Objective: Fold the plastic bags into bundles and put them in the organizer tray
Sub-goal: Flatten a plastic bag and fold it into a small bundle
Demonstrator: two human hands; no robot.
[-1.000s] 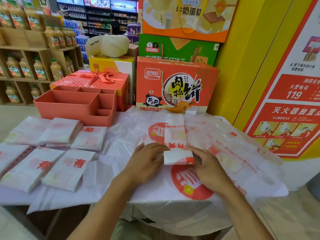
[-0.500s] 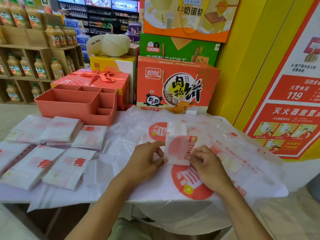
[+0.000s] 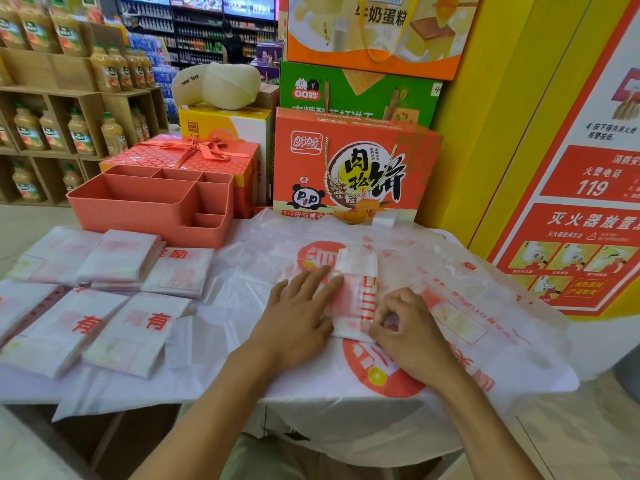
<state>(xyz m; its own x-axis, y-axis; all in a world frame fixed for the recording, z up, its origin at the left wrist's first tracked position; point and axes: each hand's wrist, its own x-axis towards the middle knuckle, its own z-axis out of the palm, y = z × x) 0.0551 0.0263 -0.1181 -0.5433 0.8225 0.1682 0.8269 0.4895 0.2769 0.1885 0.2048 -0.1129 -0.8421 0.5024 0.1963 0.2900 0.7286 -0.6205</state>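
— Pressing or gripping, that left hand (image 3: 299, 308)?

— Pressing. Its fingers lie straight and flat on the left half of the folded bag (image 3: 356, 296), pinning it down. The right hand (image 3: 408, 327) does the gripping: thumb and curled fingers pinch the bag's near right corner.

— And the bag itself?

— A narrow strip between the two hands, red print on the near part, plain white on the part reaching away from the person. It lies on the spread bags (image 3: 467, 306), big sheets laid out flat under both wrists.

— Which step is that, then?

— Folding, I'd judge, and only partway. The strip is not yet a compact bundle like the folded bundles (image 3: 121, 254) lying in two rows to the left.

— What does the next move call for?

— Likely another turn of the near part over the white tail. The flat hand should hold the crease while the pinching hand lifts, since thin plastic tends to spring open. After that the bundle has to travel up and left to the organizer tray (image 3: 152, 202), which stands well apart, just behind those rows.

— Anything in the tray?

— Nothing I can see in the compartments that show. A ribboned gift box (image 3: 187, 154) stands right behind it.
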